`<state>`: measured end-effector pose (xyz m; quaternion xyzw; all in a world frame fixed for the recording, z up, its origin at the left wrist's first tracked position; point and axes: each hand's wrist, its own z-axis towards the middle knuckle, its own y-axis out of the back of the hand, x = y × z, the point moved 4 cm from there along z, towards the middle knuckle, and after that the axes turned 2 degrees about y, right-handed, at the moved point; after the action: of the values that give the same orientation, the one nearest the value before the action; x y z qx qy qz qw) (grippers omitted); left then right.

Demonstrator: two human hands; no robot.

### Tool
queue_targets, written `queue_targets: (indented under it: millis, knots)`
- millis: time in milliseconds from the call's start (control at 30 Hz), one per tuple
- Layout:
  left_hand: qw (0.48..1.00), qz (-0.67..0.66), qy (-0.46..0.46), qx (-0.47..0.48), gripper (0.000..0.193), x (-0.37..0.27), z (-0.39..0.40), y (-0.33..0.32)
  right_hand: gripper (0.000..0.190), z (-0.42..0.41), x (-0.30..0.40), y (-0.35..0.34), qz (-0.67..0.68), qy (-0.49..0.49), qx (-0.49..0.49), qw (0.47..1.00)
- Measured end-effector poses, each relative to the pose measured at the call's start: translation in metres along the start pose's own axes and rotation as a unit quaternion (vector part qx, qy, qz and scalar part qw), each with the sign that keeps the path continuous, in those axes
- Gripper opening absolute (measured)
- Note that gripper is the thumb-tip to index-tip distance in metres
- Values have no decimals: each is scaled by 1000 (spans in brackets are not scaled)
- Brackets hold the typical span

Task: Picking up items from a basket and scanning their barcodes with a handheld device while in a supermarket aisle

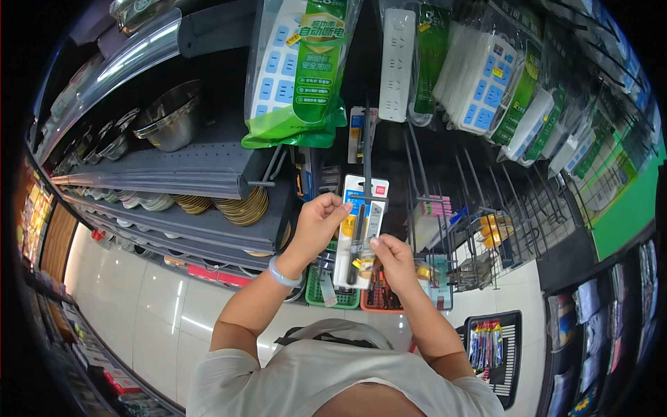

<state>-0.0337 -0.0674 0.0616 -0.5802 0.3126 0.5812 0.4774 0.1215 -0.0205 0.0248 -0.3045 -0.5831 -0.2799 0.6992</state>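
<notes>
Both hands are on a blister-packed utility knife [359, 234] with a white, blue and yellow card, which is at the front end of a metal display hook [368, 156]. My left hand [319, 224] pinches the card's upper left edge, thumb on its face. At the lower right edge, my right hand [393, 260] grips the pack between thumb and fingers. The hook appears to pass through the hole at the card's top. Farther back hangs another carded pack [356, 133], partly hidden behind the hook.
Bagged power strips [294, 73] hang above. Bare hooks [479, 193] project on the right. Left shelves [172, 161] hold steel bowls [169, 117] and stacked gold-rimmed plates [242, 206]. Below are a green basket [331, 297] and an orange basket [383, 302]. A black shopping basket [513, 354] holding packets stands lower right.
</notes>
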Motion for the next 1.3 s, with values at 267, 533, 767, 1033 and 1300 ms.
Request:
queue_targets:
  millis: [267, 533, 767, 1033, 1300]
  knots:
    - [983, 116, -109, -93, 16, 22, 70, 13, 27, 75, -32, 12, -6, -7, -24, 1000]
    - [953, 188, -122, -204, 27, 53, 158, 22, 30, 162, -29, 30, -102, 25, -31, 994]
    - [923, 268, -123, -248, 32, 56, 197, 20, 33, 216, -49, 42, -119, 77, -32, 989]
    - [935, 215, -142, -245, 30, 65, 196, 25, 31, 228, -54, 52, -180, 59, -50, 981]
    - [982, 38, -110, -150, 24, 65, 76, -25, 35, 84, -22, 83, -198, 132, -146, 960]
